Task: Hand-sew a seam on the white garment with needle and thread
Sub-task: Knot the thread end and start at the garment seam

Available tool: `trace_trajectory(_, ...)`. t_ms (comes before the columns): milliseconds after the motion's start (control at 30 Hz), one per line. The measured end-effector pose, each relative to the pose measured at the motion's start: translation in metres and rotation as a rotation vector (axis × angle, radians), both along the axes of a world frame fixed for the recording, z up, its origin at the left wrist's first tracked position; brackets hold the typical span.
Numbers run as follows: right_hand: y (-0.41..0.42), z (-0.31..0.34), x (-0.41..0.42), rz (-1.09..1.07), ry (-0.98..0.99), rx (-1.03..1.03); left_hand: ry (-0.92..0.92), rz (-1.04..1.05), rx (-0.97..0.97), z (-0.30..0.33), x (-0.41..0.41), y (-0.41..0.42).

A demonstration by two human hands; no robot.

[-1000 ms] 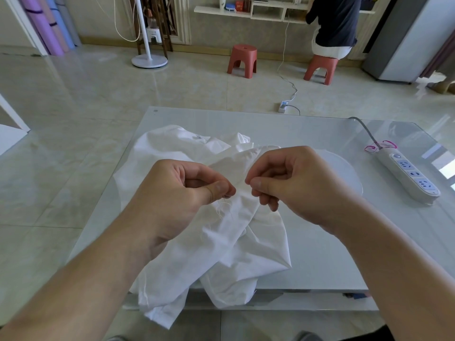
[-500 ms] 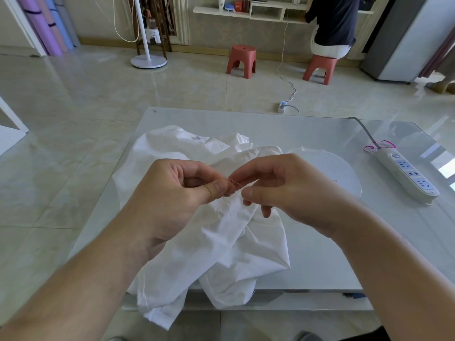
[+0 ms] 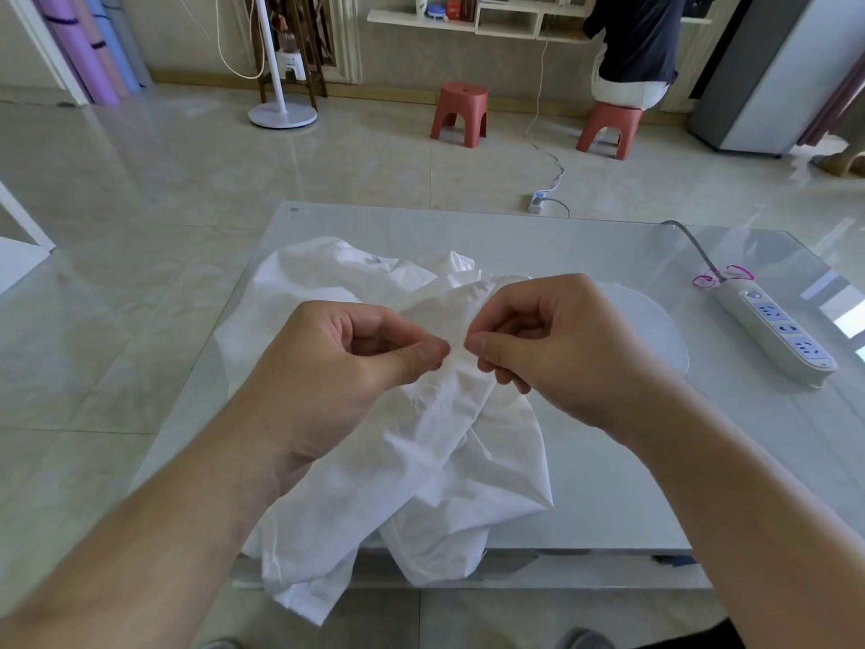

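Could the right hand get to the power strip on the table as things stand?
Probably yes, but not freely: the right hand is pinching the white garment and would have to let go. The glass table between it and the power strip looks bare.

We see our two forearms bare from the frame's lower corners up to the wrists, with no sleeve, watch, bracelet or ring on either, and both our bare left hand (image 3: 346,367) and our bare right hand (image 3: 552,348) are ungloved. The thumbnail on the left thumb is short and unpainted. At the bottom edge a strip of dark, near-black clothing (image 3: 702,637) shows under the right forearm, and two rounded grey shapes beside it may be our footwear, though we cannot tell.
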State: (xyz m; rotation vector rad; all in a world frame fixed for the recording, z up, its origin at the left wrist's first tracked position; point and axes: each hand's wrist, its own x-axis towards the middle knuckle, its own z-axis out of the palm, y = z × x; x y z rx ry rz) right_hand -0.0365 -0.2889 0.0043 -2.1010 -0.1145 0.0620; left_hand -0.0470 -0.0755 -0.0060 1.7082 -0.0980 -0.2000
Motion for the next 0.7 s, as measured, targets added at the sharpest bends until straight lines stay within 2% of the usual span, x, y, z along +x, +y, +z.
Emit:
trace_trajectory(167,0.0034,0.0007,-0.0022,0.062,0.004,-0.105,-0.032,0.002,0.015,0.0,-0.0013,-0.0015)
trace_trajectory(367,0.0062,0.0035,-0.0047,0.103,0.005,-0.128,-0.068,-0.024,0.177,-0.0053,-0.0028,-0.0084)
trace_trajectory(700,0.0077,0.0057,-0.0054,0.105,-0.004,-0.101,0.021,0.007,0.127,-0.0079,-0.001,-0.0082)
